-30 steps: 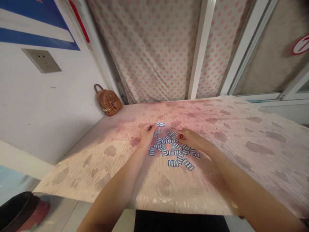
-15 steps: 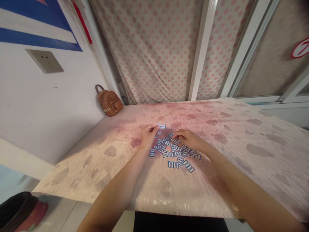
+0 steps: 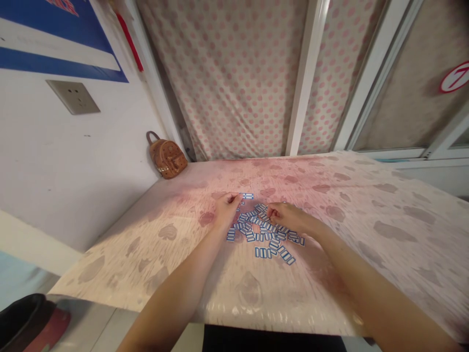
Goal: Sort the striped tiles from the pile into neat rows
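Small flat white pieces with blue stripes (image 3: 263, 253) lie in a loose, overlapping pile on the patterned tablecloth (image 3: 249, 288). My left hand (image 3: 226, 208) is at the pile's far left, thumb and fingers pinched on the near end of a blue-and-white piece (image 3: 248, 196). Just below those fingertips, more pieces are partly hidden by the hand. Over the pile's upper right is my right hand (image 3: 287, 216), its fingers curled together and pointing left. Whatever is between its fingertips is too small to make out.
A small brown backpack (image 3: 168, 159) stands at the table's far left corner, against the wall. A polka-dot curtain (image 3: 238, 83) hangs behind the far edge. On the floor at lower left is a dark and red container (image 3: 36, 322).
My right hand's fingers have drawn closer together above the pile. My left hand stays at the same piece. The whole view has shifted slightly.
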A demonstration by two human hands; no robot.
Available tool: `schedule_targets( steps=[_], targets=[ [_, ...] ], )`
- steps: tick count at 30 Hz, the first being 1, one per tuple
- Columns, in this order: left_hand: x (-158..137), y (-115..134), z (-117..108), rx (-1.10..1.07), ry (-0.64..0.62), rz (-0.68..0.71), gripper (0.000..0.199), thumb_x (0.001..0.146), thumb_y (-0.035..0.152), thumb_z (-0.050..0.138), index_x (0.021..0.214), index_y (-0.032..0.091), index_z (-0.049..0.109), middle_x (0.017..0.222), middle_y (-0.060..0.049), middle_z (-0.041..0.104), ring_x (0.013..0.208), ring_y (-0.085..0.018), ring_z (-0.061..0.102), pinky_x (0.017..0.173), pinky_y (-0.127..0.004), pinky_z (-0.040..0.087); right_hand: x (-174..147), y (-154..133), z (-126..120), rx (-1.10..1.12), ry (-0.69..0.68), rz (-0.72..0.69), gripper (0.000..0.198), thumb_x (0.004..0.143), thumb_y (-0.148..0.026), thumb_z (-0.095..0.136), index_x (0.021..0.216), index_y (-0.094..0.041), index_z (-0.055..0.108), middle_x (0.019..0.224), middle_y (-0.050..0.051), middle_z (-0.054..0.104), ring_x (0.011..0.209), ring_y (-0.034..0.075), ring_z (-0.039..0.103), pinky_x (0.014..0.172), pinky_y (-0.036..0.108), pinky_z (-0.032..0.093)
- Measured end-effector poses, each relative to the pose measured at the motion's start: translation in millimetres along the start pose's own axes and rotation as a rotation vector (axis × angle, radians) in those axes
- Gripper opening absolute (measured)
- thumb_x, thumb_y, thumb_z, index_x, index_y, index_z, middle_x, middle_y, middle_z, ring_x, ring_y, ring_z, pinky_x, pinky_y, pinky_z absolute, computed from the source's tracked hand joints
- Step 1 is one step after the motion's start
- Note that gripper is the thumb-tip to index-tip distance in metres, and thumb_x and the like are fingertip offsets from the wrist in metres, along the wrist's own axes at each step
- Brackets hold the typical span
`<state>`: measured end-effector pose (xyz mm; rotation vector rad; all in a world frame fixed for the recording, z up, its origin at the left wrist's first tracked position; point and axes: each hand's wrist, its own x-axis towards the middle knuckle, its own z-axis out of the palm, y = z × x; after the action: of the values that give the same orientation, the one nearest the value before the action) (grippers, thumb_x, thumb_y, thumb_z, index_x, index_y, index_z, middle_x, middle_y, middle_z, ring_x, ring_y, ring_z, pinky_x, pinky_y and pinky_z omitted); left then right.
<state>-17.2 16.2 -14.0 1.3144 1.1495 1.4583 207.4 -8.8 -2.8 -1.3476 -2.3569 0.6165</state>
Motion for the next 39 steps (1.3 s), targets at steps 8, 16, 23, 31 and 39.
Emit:
schedule_targets(
  steps=[8,16,23,31,39],
  targets=[
    [-2.3,0.5,2.8,0.018,-0.042,0.028,0.024,0.073,0.039,0.068,0.073,0.016,0.07,0.065,0.0,0.064,0.059,-0.012,0.054,0.059,-0.022,0.04,5.4,-4.7,0.5,0.064,0.289,0.043,0.017,0.086,-0.022,0.044,0.078,-0.02,0.058,0.07,0.002,0.067,0.067,0.017,0.063,0.061,0.026,0.041],
    [-19.3,6.2,18.8,0.056,-0.218,0.088,0.026,0.076,0.04,0.066,0.07,0.014,0.067,0.061,0.0,0.061,0.059,-0.012,0.052,0.059,-0.023,0.038,12.7,-9.9,17.0,0.568,0.242,0.037,0.02,0.084,-0.041,0.051,0.078,-0.022,0.054,0.071,0.001,0.068,0.059,0.017,0.063,0.054,0.027,0.048],
    [-21.6,1.0,23.9,0.113,-0.233,0.154,0.026,0.08,0.037,0.064,0.07,0.014,0.067,0.062,-0.001,0.061,0.06,-0.012,0.052,0.059,-0.023,0.038,11.8,-14.9,16.8,0.605,0.243,0.025,0.021,0.082,-0.041,0.05,0.076,-0.021,0.054,0.066,0.001,0.068,0.055,0.016,0.062,0.054,0.027,0.048],
    [-17.5,-2.2,23.7,0.159,-0.243,0.169,0.032,0.077,0.044,0.064,0.066,0.014,0.064,0.061,-0.002,0.06,0.058,-0.013,0.051,0.058,-0.024,0.037,10.9,-16.3,15.7,0.608,0.256,0.041,0.02,0.081,-0.04,0.05,0.075,-0.022,0.055,0.064,0.001,0.067,0.054,0.017,0.061,0.049,0.026,0.047],
    [-17.3,25.9,13.3,0.27,-0.031,0.251,0.042,0.078,0.049,0.056,0.051,0.018,0.046,0.049,0.003,0.042,0.051,-0.011,0.042,0.053,-0.023,0.033,12.7,-10.1,11.4,0.588,0.401,-0.001,0.02,0.083,-0.036,0.046,0.072,-0.021,0.054,0.062,0.001,0.065,0.051,0.015,0.059,0.053,0.026,0.046]
  ],
)
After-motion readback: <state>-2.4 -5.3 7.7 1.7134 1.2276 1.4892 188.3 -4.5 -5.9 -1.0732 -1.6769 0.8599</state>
